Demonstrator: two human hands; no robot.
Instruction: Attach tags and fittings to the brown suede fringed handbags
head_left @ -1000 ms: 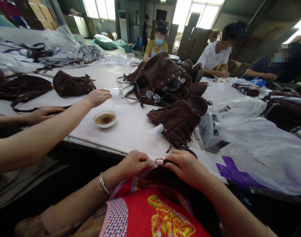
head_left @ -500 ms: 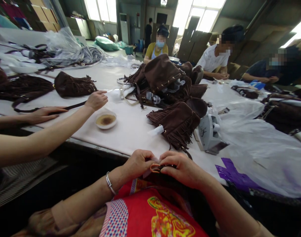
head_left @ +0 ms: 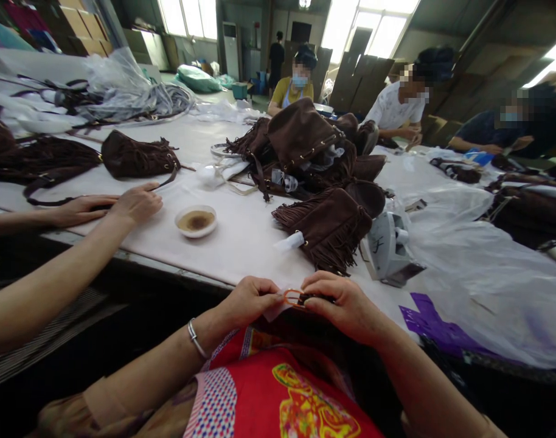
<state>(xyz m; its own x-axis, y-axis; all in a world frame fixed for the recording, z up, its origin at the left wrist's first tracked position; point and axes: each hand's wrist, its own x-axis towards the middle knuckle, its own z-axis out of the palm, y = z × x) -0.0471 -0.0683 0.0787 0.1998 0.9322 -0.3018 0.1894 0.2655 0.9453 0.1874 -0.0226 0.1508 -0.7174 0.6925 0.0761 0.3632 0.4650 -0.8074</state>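
Note:
Close to my lap, at the table's near edge, my left hand (head_left: 256, 299) is closed with thumb and fingers on a small piece of thin whitish wrap (head_left: 276, 311), beside a gold-orange metal buckle (head_left: 293, 297). My right hand (head_left: 339, 302) pinches a dark strap (head_left: 309, 297) at the buckle's right side. The buckle lies between the two hands. Most of the strap is hidden by my right hand. Beyond them lies a dark brown fringed bag (head_left: 326, 225) with a bit of clear wrap on it.
A shallow white dish (head_left: 196, 221) with brown residue stands left of centre. A neighbour's hands (head_left: 136, 204) hold a strap at the left. More brown bags (head_left: 300, 134) are piled mid-table. A grey-white device (head_left: 390, 249) and plastic sheeting (head_left: 469, 261) lie right. People sit across the table.
My hands have moved slightly apart, showing more of the buckle and wrap. The neighbour's nearer hand has moved left and down toward their other hand.

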